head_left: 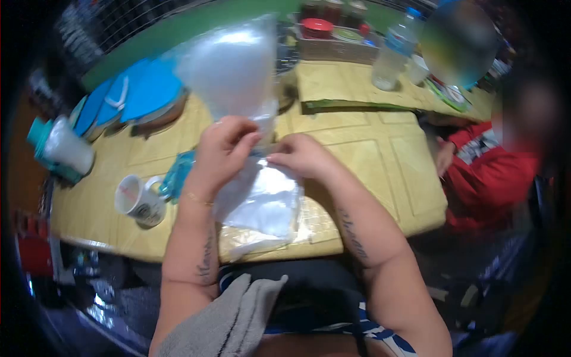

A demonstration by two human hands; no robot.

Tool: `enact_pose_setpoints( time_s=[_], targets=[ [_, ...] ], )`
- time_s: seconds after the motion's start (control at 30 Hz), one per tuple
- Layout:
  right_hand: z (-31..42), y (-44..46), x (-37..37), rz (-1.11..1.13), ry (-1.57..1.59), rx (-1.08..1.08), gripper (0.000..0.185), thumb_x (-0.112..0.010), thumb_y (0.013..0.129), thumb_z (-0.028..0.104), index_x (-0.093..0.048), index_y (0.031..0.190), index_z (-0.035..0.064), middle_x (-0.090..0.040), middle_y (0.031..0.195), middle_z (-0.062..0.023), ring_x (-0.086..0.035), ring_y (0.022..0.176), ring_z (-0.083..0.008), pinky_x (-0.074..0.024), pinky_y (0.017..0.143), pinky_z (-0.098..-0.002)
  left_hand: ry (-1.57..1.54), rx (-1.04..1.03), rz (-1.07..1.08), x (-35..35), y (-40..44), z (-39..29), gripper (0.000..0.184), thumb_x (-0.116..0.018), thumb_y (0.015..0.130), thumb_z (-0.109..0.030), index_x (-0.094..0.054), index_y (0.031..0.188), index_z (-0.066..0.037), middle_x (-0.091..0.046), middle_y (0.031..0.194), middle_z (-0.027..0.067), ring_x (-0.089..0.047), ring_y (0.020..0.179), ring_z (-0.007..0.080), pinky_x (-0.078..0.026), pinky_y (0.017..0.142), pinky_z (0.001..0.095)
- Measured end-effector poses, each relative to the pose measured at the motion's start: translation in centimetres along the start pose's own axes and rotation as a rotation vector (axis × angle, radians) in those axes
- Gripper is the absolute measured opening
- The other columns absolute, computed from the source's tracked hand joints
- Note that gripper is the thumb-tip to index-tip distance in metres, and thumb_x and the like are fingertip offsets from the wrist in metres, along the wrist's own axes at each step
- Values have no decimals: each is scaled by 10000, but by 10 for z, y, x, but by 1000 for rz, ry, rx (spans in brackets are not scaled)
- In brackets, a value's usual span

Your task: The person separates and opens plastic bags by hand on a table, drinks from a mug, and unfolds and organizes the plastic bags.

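Note:
A clear plastic bag (pixel 235 71) rises from between my hands and spreads toward the far side of the yellow-covered table (pixel 369 172). My left hand (pixel 227 149) is closed, thumb against fingers, at the bag's lower end. Close beside it on the right, my right hand (pixel 302 156) pinches the plastic with its fingertips. Directly beneath both hands lie more clear plastic bags (pixel 262 199), flat near the table's front edge. Their exact number cannot be made out.
Left are a white mug (pixel 140 201), crumpled teal plastic (pixel 178 172), a teal-lidded container (pixel 62 149) and blue-lidded tubs (pixel 151 89). Behind stand a condiment box (pixel 339 49) and a water bottle (pixel 394 50). A person in red (pixel 493 178) sits at right.

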State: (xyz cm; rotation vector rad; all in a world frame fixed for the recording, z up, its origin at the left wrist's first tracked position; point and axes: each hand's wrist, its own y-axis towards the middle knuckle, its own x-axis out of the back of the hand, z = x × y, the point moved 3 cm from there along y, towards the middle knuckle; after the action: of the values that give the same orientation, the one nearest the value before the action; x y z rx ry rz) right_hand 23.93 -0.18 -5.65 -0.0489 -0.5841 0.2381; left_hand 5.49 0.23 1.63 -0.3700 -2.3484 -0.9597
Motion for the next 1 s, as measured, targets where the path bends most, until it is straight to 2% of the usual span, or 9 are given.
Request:
enact_pose_setpoints(
  time_s=[0.1,0.2,0.27,0.5,0.6,0.7,0.83,0.97,1.0],
  targets=[
    [-10,11,-5,-188,82,90,173,-700,802,170,-690,774,0,-652,658,-91,-613,621,-176,-499,595,-347,-9,36,10,-2,0,0,96,-642,870,-33,-653,951,19,-642,849,76,-610,768,136,-484,707,262],
    [1,-1,1,-337,132,118,206,-708,756,222,-703,799,20,-664,738,-166,-641,664,-287,-502,645,-394,-128,131,-7,-6,0,5,56,-638,871,-13,-646,923,5,-632,826,61,-598,785,113,-473,698,247],
    [6,-5,1,-391,61,80,175,-703,783,254,-712,822,84,-683,824,-144,-656,814,-341,-499,715,-445,-300,217,26,-9,1,13,67,-631,897,-19,-636,960,2,-630,864,21,-580,819,84,-466,731,228],
    [-10,-1,30,-732,131,80,167,-578,871,215,-642,878,61,-665,857,-174,-634,842,-375,-487,718,-478,-406,288,155,2,13,-5,100,-636,913,-56,-634,1000,-8,-636,929,3,-565,853,75,-456,774,222],
    [-5,-13,54,-931,239,-14,142,-543,894,164,-589,906,30,-642,842,-209,-609,832,-412,-471,719,-480,-387,251,137,-6,16,-6,314,-696,871,-102,-595,1156,-16,-625,1090,49,-564,859,82,-457,787,231],
    [19,-25,54,-1019,226,392,113,-535,893,138,-574,876,34,-629,822,-190,-612,806,-400,-478,694,-455,-420,196,82,-19,13,-31,529,-746,829,-148,-518,1292,-29,-584,1207,81,-566,872,89,-461,798,244],
    [60,-54,26,-612,11,961,169,-696,709,102,-634,867,111,-629,766,-80,-627,698,-321,-496,607,-380,-623,81,14,-36,-3,-17,717,-786,796,-200,-423,1395,-47,-544,1274,89,-578,892,117,-463,820,263],
    [70,-64,18,-633,12,962,201,-737,741,170,-644,917,146,-629,740,-62,-622,634,-304,-486,560,-362,-591,126,311,-21,-5,4,251,-701,846,-120,-646,1064,-6,-622,992,49,-588,891,141,-456,818,274],
    [71,-63,18,-635,82,961,215,-745,749,189,-642,933,148,-628,733,-64,-625,625,-297,-484,552,-357,-522,186,163,-20,-10,7,80,-662,850,-70,-655,873,6,-612,864,24,-575,853,121,-448,776,260]
  ],
)
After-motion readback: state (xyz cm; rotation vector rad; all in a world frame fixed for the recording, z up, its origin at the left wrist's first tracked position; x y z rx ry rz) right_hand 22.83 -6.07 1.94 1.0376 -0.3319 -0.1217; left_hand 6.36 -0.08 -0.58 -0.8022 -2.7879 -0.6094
